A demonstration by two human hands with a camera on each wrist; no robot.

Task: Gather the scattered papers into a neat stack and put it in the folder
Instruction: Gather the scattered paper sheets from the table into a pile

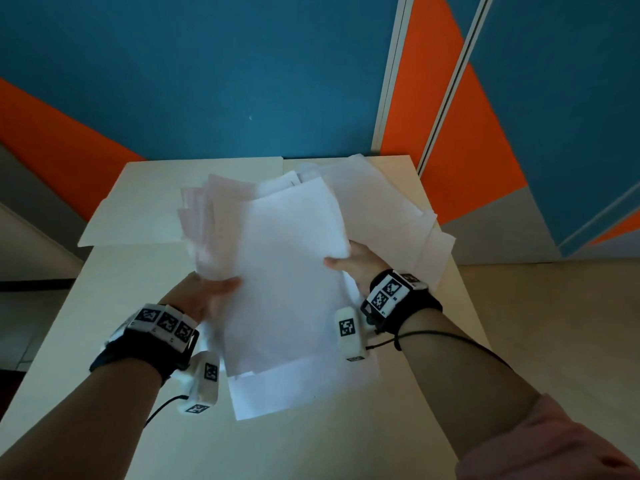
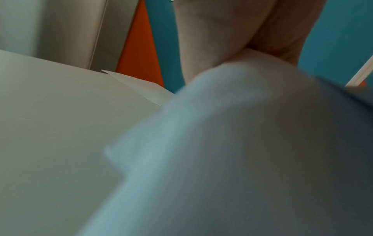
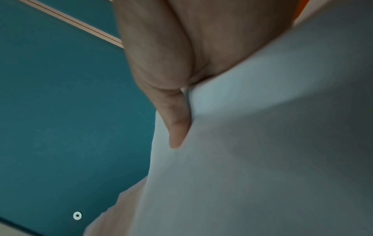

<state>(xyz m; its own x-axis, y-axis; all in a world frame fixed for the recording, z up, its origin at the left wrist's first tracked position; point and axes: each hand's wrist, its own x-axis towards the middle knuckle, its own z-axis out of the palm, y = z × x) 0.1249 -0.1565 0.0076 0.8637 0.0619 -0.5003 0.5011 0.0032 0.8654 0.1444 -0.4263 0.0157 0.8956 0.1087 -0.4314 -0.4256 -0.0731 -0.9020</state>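
Both hands hold an untidy bundle of white papers up above the table. My left hand grips its left edge, thumb on top. On the other side my right hand pinches the right edge, thumb across the top sheet. The sheets fan out unevenly at the far left. In the right wrist view a finger presses against the papers. The left wrist view shows blurred papers close up under the hand. More loose sheets lie at the table's far right. An open pale folder lies at the far left.
The cream table runs from near me to a blue and orange wall. One sheet lies flat on the table below the held bundle. Floor shows to the right of the table.
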